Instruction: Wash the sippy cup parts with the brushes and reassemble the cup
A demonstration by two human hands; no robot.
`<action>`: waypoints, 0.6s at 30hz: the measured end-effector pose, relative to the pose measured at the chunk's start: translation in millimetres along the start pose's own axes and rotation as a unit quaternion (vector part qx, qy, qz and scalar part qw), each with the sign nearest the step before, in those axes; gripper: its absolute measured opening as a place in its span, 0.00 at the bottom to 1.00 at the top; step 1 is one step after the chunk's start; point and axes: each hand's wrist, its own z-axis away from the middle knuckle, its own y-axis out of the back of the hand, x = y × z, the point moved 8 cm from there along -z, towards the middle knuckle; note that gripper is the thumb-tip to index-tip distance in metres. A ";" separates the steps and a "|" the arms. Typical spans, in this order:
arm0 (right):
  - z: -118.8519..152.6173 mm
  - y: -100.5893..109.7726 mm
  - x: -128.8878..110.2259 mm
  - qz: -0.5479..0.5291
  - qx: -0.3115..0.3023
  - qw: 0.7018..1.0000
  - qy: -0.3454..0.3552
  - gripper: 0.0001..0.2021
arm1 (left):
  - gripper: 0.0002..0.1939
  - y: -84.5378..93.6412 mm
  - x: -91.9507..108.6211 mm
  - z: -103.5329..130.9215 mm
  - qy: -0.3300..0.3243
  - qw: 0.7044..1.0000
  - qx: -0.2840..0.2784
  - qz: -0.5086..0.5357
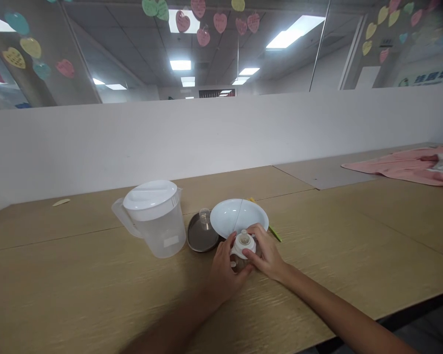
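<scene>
Wood-grain table (96, 290) in a room with a white wall (206, 137); the white bowl (223, 212) serves as the reference point. Beyond and above the bowl, the wall carries a glass panel (125, 64) dotted with heart-shaped notes (220, 22), and bright ceiling lights (297, 32) show in the glass. Far to the right of the bowl lies a pink cloth (398, 167). Left of it stand a dark round tray (201, 241), bearing a small clear plastic piece (204, 216), and farther left a translucent lidded pitcher (164, 236). A green stick (275, 234) projects at the bowl's right.

The baby bottle (244, 242) is just in front of the bowl's near rim. It has a white collar and a translucent teat uppermost; its lower body is largely hidden. The left hand (225, 269) and right hand (268, 253) grip it from opposite sides, the right thumb against the collar.
</scene>
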 end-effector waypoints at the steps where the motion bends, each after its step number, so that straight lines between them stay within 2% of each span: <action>1: -0.6 0.8 -0.8 0.003 -0.003 1.000 0.011 0.17 | 0.35 0.0 -0.7 -0.4 0.001 1.000 -0.002 0.004; 4: -0.9 3.9 -3.4 0.018 0.001 0.999 0.041 0.19 | 0.35 -0.7 0.0 -1.5 -0.010 0.999 -0.020 0.026; 8: 1.2 7.9 -1.4 0.015 0.024 0.999 0.045 0.20 | 0.27 0.7 4.8 -2.6 -0.026 0.997 -0.041 0.054; 14: 3.3 9.9 -1.0 0.018 0.043 0.997 0.056 0.17 | 0.25 3.8 6.0 -4.9 -0.007 0.998 -0.027 0.053; 18: 2.3 6.1 -5.0 0.030 0.022 0.996 0.078 0.16 | 0.24 4.2 7.6 -2.7 -0.019 1.000 -0.007 0.008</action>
